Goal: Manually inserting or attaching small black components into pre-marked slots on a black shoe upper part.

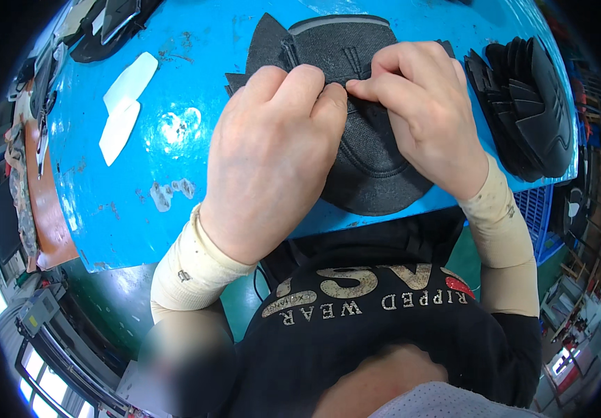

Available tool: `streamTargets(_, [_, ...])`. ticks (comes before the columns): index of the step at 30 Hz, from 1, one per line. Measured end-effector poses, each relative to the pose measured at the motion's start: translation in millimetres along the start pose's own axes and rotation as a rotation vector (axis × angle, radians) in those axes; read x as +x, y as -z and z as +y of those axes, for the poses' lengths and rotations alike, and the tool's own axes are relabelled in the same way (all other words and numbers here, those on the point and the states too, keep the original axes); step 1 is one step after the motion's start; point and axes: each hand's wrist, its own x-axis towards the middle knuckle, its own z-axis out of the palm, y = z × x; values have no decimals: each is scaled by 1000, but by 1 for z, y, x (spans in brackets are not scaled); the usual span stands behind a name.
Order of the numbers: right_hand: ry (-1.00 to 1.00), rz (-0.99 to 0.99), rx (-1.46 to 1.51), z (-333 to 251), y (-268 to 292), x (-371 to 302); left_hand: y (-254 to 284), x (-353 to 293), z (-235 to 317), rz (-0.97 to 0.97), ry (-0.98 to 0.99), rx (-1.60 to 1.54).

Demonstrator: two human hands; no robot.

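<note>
A dark grey-black shoe upper (377,191) lies flat on the blue table (140,230), its rounded stitched end toward me and its wider, pointed parts away from me. My left hand (272,153) is closed over its left side, thumb and bent fingers pinching near the middle. From the right, my right hand (429,115) pinches the same middle area, thumb tip and forefinger pressed together close to my left thumb. Both hands hide much of the upper's centre, including exactly what the fingertips grip.
Beside my right hand stands a stack of several similar black pieces (534,118). Two white cut pieces (121,132) overlap on the table's left. More black material (116,31) sits at the far left. A blue plastic crate (538,216) is below the table's right edge.
</note>
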Motion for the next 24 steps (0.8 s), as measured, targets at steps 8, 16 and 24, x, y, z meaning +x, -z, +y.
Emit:
streamTargets(8, [-237, 214, 349, 16, -7, -19, -3, -2, -9, 88, -36, -85])
streamTargets(16, [-53, 154, 201, 9, -8, -11, -2, -2, -8, 99, -53, -116])
streamTargets(24, [-122, 366, 796, 6, 4, -19, -8, -10, -17, 194, -92, -183])
